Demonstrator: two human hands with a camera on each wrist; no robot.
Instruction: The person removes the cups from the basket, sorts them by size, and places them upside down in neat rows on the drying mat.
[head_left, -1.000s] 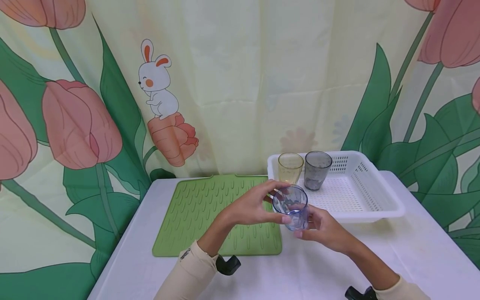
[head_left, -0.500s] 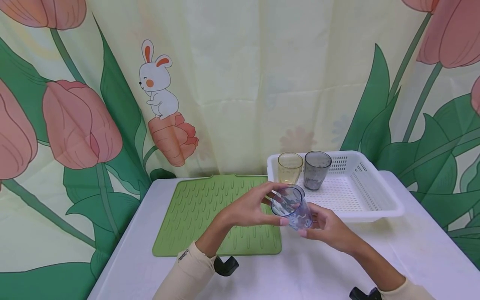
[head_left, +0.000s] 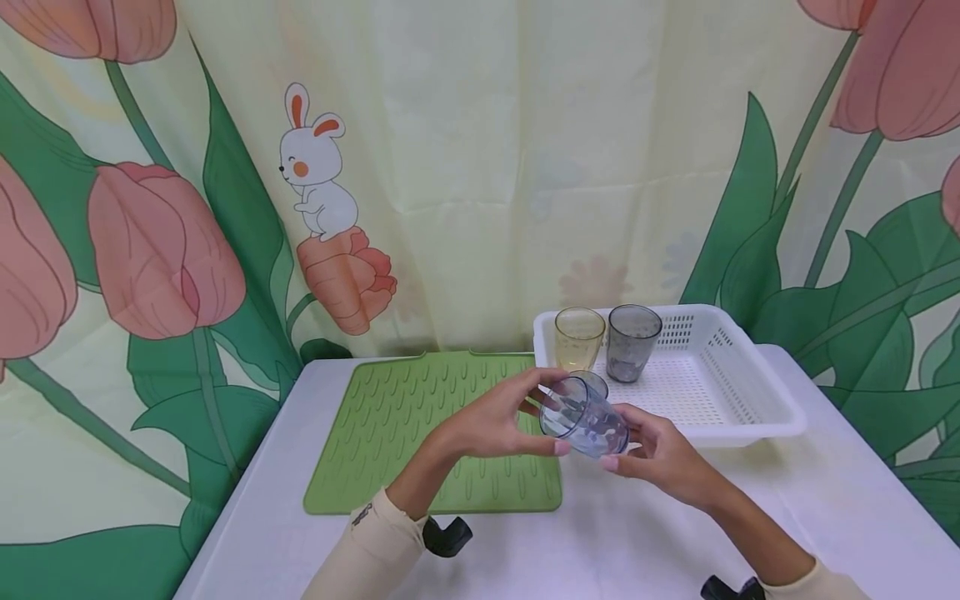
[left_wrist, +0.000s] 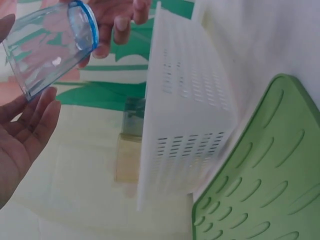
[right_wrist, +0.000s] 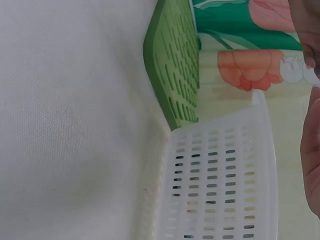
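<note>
A clear blue drinking glass (head_left: 596, 427) is held in the air between both hands, tilted with its mouth toward the left. My left hand (head_left: 491, 421) holds it near the rim, thumb in front and fingers behind. At the base end, my right hand (head_left: 660, 454) grips it with thumb and fingers. The left wrist view shows the glass (left_wrist: 52, 45) between the left hand (left_wrist: 22, 135) and the right hand (left_wrist: 117, 22). In the right wrist view the glass is out of frame; only part of the right hand (right_wrist: 312, 155) appears at the edge.
A white perforated basket (head_left: 750, 417) stands behind the right hand. It holds a yellow glass (head_left: 579, 337) and a grey glass (head_left: 633, 342); another rim (head_left: 594, 382) shows behind the blue glass. A green ridged drying mat (head_left: 420, 433) lies left on the white-covered table (head_left: 615, 542).
The blue glass has tilted further, its mouth turning left and its base swinging right. The right hand has shifted slightly right. A rim behind the glass has come into sight.
</note>
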